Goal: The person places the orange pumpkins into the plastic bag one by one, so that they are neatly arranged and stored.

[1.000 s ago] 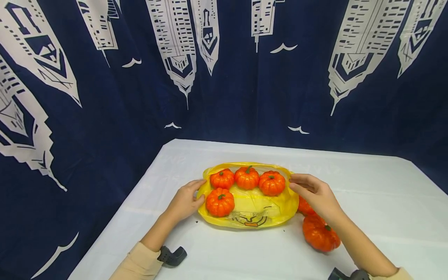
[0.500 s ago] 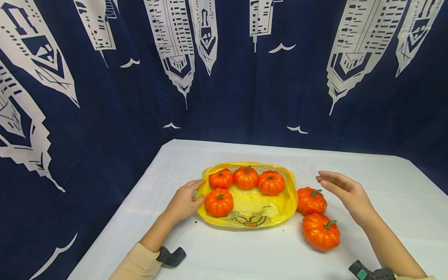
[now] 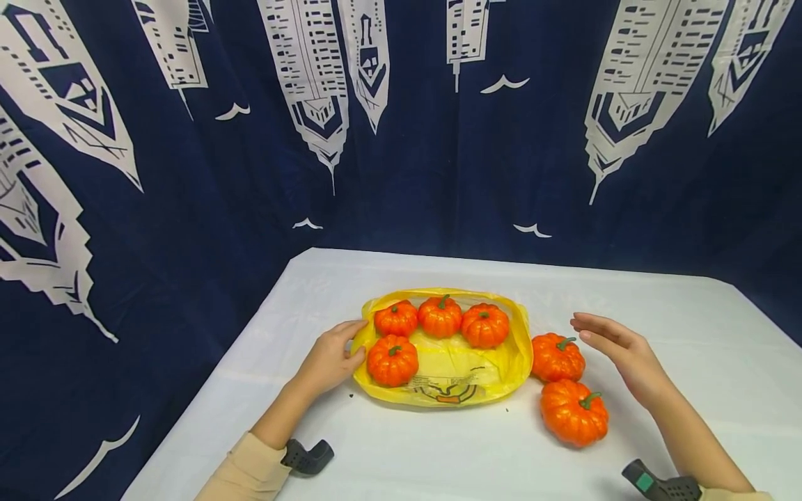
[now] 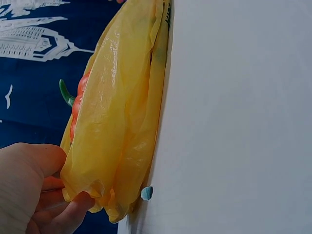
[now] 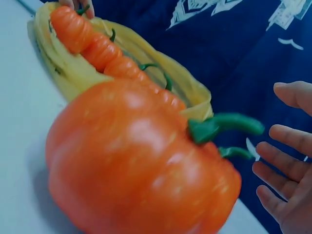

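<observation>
A yellow plastic bag point(image 3: 447, 362) lies with its mouth spread wide, its sides standing up round several small orange pumpkins with green stems. One pumpkin point(image 3: 392, 361) sits at the near left inside it; the others line the far side. My left hand point(image 3: 332, 358) holds the bag's left rim, thumb and fingers at the yellow film point(image 4: 112, 122). To the right of the bag my right hand point(image 3: 623, 355) hovers with relaxed fingers and nothing in them. Beside it, outside the bag, are a pumpkin point(image 3: 557, 358) close to the bag's edge and a nearer, larger-looking pumpkin point(image 3: 574, 413).
A white cloth point(image 3: 438, 452) covers the table. Behind it hangs a dark blue curtain point(image 3: 413, 188) with white building prints. Small dark specks lie on the cloth near the bag.
My right hand has let go of the bag's right rim and moved right, past the two loose pumpkins, then dipped slightly. The left hand stays at the left rim.
</observation>
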`<state>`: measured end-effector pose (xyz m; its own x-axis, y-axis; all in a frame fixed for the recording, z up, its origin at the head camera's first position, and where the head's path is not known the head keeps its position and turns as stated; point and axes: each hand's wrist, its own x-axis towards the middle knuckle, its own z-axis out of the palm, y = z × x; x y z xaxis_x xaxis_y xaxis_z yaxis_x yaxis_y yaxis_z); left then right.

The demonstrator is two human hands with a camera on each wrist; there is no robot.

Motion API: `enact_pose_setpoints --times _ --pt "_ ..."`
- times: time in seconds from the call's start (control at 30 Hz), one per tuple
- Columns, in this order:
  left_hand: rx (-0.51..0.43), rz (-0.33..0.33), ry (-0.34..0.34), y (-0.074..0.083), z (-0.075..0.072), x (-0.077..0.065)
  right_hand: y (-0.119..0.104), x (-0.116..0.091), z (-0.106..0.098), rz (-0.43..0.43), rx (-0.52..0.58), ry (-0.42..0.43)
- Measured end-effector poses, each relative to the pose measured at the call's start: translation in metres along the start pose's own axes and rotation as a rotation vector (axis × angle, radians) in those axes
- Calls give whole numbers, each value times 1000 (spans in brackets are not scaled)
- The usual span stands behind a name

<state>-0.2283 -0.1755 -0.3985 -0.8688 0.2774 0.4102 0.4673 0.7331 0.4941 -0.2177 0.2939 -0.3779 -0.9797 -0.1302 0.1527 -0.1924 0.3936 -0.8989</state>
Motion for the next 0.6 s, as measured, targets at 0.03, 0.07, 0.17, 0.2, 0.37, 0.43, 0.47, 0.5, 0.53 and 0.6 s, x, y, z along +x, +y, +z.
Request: enact_pose_setpoints --times 0.03,0.07,0.17,0.2,0.37,0.43,0.47,0.5,0.53,0.6 --pt "1 2 2 0 0 0 3 0 1 3 0 -8" --pt "1 2 2 0 0 -1 6 1 2 10 1 -15" --pt "3 3 7 -1 2 -1 12 3 4 26 -23 -33" --pt "1 3 7 -1 2 -1 14 3 5 34 -37 -36" --pt "-2 -2 7 -2 2 -1 21 5 11 41 -67 -44" --pt "3 0 8 -2 3 -1 22 5 14 40 -54 -50" --pt "5 0 9 -2 3 -1 22 5 15 42 -47 -53" --pt "7 2 9 -2 2 -1 22 4 16 44 -32 -57" --pt "6 3 9 -2 2 0 21 4 17 48 -17 -60" --pt "5 4 10 -1 2 0 21 5 19 54 -13 -64"
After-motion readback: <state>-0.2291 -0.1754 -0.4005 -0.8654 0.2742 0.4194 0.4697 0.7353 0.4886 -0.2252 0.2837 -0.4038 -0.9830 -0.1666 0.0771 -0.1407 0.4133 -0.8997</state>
